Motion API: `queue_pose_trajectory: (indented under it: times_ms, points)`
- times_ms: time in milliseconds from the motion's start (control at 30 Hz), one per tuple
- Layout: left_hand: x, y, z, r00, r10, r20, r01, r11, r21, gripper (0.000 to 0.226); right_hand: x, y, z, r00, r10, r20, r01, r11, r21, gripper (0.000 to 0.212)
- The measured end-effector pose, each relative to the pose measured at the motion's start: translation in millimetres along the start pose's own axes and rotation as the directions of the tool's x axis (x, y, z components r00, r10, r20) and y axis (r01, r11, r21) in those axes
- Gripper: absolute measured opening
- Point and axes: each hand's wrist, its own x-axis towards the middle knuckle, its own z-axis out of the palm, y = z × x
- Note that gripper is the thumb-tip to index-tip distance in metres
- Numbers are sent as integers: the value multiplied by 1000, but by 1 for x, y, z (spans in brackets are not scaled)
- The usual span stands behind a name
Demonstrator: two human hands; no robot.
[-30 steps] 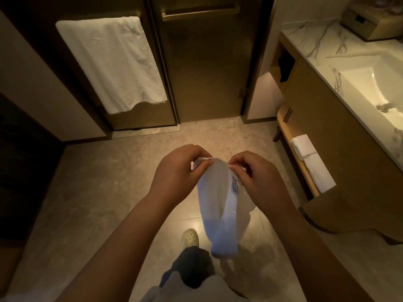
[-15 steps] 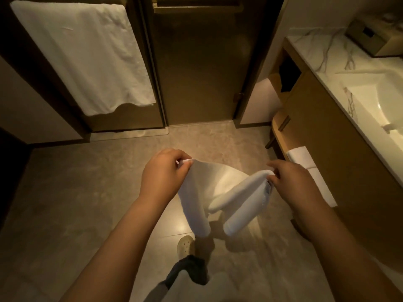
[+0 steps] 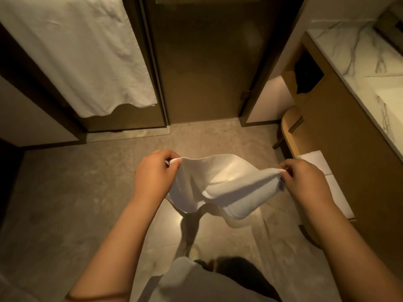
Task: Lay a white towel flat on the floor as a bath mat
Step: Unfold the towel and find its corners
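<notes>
The white towel (image 3: 220,184) spans 9 to 3 o'clock, pinched closed by left hand (image 3: 152,173) and right hand (image 3: 305,179), above the floor (image 3: 76,192).

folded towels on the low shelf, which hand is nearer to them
Right. The right hand holds the white towel just beside the folded towels; the left hand grips the far corner, across the towel from them.
</notes>
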Motion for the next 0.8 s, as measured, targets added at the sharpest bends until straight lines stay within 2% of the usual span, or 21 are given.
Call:
queue_pose_trajectory:
  times_ms: [167, 400, 633, 700, 800]
  points:
    - [41, 5, 11, 997, 69, -36, -64, 992, 108, 10, 50, 10, 4, 997, -49, -64, 50, 999, 22, 18]
    - [109, 20, 48, 998, 23, -55, -14, 987, 161, 11, 143, 26, -2, 996, -93, -13, 93, 990, 106, 21]
    - [210, 36, 83, 990, -137, -45, 143, 970, 198, 9, 286, 46, -2, 975, -173, 137, 146, 972, 185, 18]
    - [239, 39, 91, 981, -183, -57, 191, 958, 214, 8, 327, 50, 1, 978, -183, 103, 154, 959, 239, 15]
    - [281, 42, 109, 972, -222, -79, 235, 938, 253, 7, 382, 51, 5, 956, -295, 6, 287, 936, 204, 13]
